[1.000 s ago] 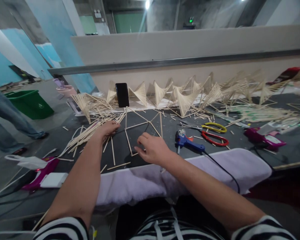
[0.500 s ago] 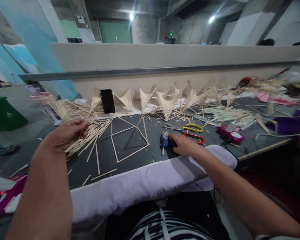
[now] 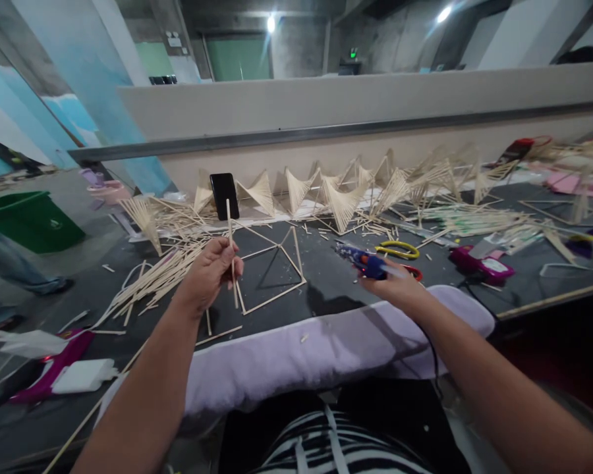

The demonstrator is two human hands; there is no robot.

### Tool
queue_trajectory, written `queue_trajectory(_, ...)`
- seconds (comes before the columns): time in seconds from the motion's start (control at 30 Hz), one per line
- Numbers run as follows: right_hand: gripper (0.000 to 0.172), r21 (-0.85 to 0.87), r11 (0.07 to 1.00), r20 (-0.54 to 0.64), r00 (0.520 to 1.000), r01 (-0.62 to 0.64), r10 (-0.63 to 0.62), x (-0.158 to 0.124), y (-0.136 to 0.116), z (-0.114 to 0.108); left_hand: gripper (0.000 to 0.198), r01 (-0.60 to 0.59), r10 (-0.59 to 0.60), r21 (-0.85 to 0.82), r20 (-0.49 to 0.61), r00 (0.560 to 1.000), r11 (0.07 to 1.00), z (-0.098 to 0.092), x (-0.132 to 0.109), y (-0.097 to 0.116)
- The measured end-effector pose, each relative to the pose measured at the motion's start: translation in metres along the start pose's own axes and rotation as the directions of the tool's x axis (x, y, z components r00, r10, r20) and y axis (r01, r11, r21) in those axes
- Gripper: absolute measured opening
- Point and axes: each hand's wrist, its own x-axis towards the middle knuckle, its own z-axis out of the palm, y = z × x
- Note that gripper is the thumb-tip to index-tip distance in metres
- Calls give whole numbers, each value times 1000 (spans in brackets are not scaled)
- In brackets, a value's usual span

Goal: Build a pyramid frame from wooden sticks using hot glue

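Observation:
My left hand (image 3: 211,273) pinches a thin wooden stick (image 3: 228,220) held nearly upright, left of the stick frame. My right hand (image 3: 394,284) is wrapped round a blue glue gun (image 3: 368,261), raised above the table with its nozzle pointing left. Between my hands stands a stick frame (image 3: 273,300), a square base with further sticks rising from it. Scissors with yellow (image 3: 398,249) and red handles lie behind my right hand, partly covered by it. A heap of loose sticks (image 3: 165,273) spreads to the left of my left hand.
Several fan-shaped stick models (image 3: 343,201) line the back of the table beside a black phone (image 3: 224,195). A lilac cloth (image 3: 296,359) covers the front edge. Magenta power strips lie left (image 3: 62,368) and right (image 3: 484,264). A green bin (image 3: 34,220) stands on the floor.
My left hand has moved right from the stick heap and now holds a stick upright. My right hand has picked up the glue gun from the table and turned its nozzle leftward.

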Motion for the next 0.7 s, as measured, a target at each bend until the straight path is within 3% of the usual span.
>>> queue_trajectory(0.1,38,361,923,214,975,-136,60,-24,-20,16,29,19,-12,-79,88,996,997,0,0,-10)
queue_trajectory(0.17,39,430,874,341,937,-226,75,-38,-31,34,31,45,-33,-92,122,992,995,-2,0,-15)
queue_trajectory(0.27,33,418,872,433,900,-256,56,-50,-44,60,31,68,-56,-103,122,991,992,-4,-1,-21)
queue_trajectory(0.53,20,191,979,317,948,-77,13,-50,-50,83,38,139,-133,-62,92,987,988,-8,-3,-26)
queue_trajectory(0.7,19,162,987,306,951,-14,-37,-44,-48,92,38,151,-141,-92,101,985,984,-9,-3,-26)
